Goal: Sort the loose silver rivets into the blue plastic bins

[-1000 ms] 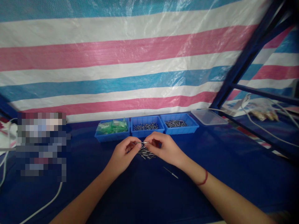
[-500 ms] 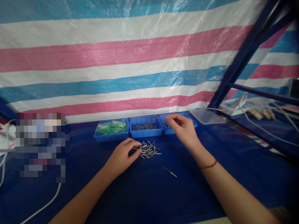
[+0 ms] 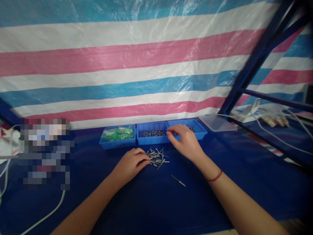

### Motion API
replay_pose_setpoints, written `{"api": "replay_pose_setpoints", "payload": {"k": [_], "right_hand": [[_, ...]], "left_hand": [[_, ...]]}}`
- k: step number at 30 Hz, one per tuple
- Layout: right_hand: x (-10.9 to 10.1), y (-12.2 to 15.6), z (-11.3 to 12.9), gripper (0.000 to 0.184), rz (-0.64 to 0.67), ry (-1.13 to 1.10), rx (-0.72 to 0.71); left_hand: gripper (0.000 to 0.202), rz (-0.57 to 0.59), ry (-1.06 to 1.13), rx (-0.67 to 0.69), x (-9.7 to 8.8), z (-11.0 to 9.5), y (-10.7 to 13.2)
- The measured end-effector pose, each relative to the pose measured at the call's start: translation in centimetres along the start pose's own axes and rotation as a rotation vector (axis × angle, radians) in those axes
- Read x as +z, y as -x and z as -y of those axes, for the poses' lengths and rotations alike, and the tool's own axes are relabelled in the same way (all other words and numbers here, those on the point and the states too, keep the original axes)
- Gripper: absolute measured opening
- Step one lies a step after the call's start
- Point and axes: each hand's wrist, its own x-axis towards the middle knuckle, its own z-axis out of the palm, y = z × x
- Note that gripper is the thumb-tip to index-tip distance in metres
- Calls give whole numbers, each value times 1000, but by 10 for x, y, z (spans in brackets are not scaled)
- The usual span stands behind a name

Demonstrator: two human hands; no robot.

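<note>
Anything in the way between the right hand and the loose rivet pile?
No loose item visible between right hand and rivet pile. Possibly the front right corner of the middle blue bin; can't tell if the fingertips clear it. The left hand is at the pile's left edge, off that path.

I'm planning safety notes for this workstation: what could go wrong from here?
The lone rivet, lying apart from the loose pile of rivets, could be overlooked or knocked away. The left hand, with its fingertips at the pile's edge, might scatter it. The middle blue bin and right blue bin sit side by side near the right hand, so a dropped rivet might land in the wrong one.
</note>
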Motion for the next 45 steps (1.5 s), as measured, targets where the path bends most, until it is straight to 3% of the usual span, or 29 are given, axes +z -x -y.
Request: {"api": "replay_pose_setpoints", "payload": {"k": [4,8,15,20,24,29,33,36,45], "right_hand": [[5,4,12,16,80,-62,-35],[7,6,20,14,137,-126,-70],[10,9,32,8,297,-358,-82],[16,15,41,10,406,-452,-90],[19,17,44,9,409,-545,-75],[21,15,41,9,303,-558,18],[16,14,40,11,331,-429,-93],[11,12,41,13,360,-386,-158],[11,10,44,8,236,-560,21]], "left_hand": [[18,24,-35,33,-2,2,0],[19,-33,-29,3,-2,-2,-1],[17,-259,211,-213,-2,-9,-3],[18,-322,467,-292,0,-14,-2],[19,-330,602,-258,5,-19,-2],[19,-355,535,-268,5,-24,0],[26,-365,454,-219,1,-26,2],[19,-344,330,-167,-2,-24,2],[16,-271,250,-185,-4,-23,0]]}}
